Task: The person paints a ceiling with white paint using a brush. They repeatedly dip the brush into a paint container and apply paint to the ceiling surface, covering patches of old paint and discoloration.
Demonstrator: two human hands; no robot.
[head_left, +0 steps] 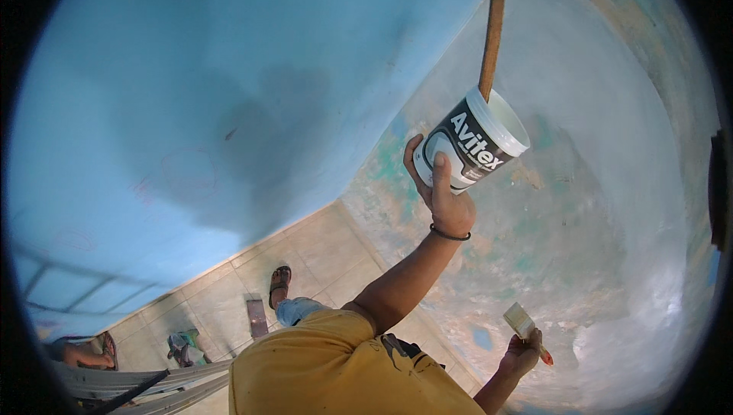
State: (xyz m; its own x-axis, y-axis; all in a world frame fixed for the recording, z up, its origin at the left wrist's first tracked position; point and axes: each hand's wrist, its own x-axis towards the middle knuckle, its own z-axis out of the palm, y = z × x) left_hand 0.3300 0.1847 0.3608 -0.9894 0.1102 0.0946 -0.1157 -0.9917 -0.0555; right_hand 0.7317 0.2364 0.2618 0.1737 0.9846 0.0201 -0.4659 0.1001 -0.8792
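Note:
My left hand (447, 197) is raised and wrapped round the lower part of a white paint tub (456, 157) with a dark label. The tub tilts to the right, and its open mouth shows a pale inside. A flat wooden stick (492, 45) stands out of it, leaning on the rim; its lower end is hidden. Lower and to the right, my right hand (521, 354) grips a paintbrush (520, 322) by its handle. The brush's pale bristles point up and left, and a red handle end sticks out below the fingers. Both tub and brush appear in front of the patchy wall.
A blue wall (153, 109) meets a patchy grey-green wall (565, 239) at a corner. On the tiled floor (321, 251) lie a flat brownish piece (257, 318) and a crumpled cloth-like bundle (187, 348). Another person's foot (107, 352) shows near striped fabric (191, 375) at lower left.

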